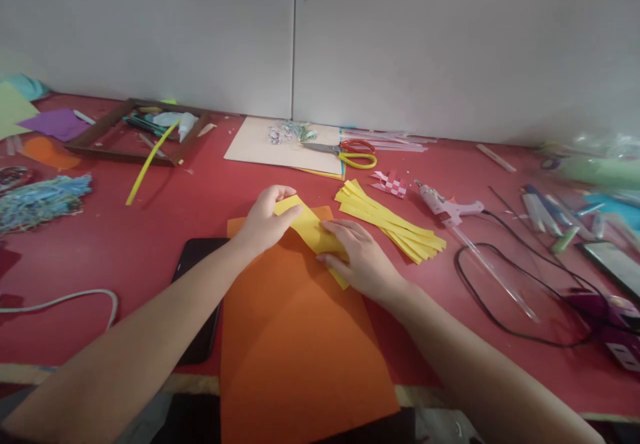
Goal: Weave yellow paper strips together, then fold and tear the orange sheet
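Between my two hands is a band of yellow paper [311,228], lying slantwise over the top of an orange sheet [305,344]. My left hand [267,221] grips its upper left end, thumb on top and fingers curled behind. My right hand [363,254] holds the lower right end, with the thumb and fingers around the paper. Part of the band is hidden under the right fingers. To the right lies a fanned bundle of yellow paper strips [390,221]. The orange sheet hangs over the table's front edge.
Scissors [350,153] rest on pale paper [260,144] at the back. A glue gun [447,205] with a looping black cord [465,291] lies to the right. A black phone [203,324] sits under my left forearm. A wooden frame [123,157] stands at back left.
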A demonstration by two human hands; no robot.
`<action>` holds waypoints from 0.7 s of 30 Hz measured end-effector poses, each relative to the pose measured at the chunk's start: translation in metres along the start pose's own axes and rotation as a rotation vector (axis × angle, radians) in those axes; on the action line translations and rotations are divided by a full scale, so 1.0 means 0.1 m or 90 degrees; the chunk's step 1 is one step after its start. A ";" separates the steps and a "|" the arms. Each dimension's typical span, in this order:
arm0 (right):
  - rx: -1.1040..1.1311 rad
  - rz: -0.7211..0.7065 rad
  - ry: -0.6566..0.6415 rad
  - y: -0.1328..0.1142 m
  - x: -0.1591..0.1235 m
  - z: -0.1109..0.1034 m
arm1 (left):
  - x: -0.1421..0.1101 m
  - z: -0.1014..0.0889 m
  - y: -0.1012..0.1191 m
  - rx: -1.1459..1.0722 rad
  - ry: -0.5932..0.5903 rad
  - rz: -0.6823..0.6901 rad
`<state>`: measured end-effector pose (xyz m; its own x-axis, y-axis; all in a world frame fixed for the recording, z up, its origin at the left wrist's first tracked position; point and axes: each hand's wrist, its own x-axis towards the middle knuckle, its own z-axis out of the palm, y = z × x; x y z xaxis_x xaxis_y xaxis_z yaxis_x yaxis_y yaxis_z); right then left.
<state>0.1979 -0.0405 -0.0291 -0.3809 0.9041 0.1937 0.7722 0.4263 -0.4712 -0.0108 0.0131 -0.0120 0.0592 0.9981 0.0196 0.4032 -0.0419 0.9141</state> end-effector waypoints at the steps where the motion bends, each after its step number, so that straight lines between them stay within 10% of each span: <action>1: 0.003 -0.015 0.003 0.01 0.00 -0.01 | 0.01 0.00 -0.01 0.004 0.017 0.009; 10: 0.020 -0.146 0.110 0.04 0.03 -0.08 | 0.06 -0.02 -0.08 -0.162 -0.004 -0.010; 21: -0.071 -0.001 0.166 -0.07 0.04 -0.02 | -0.03 -0.03 0.10 -0.275 -0.116 -0.010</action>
<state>0.1916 -0.0403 -0.0233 -0.2498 0.8742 0.4163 0.8282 0.4157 -0.3759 -0.0095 0.0096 -0.0021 0.2317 0.9723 -0.0320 -0.0095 0.0352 0.9993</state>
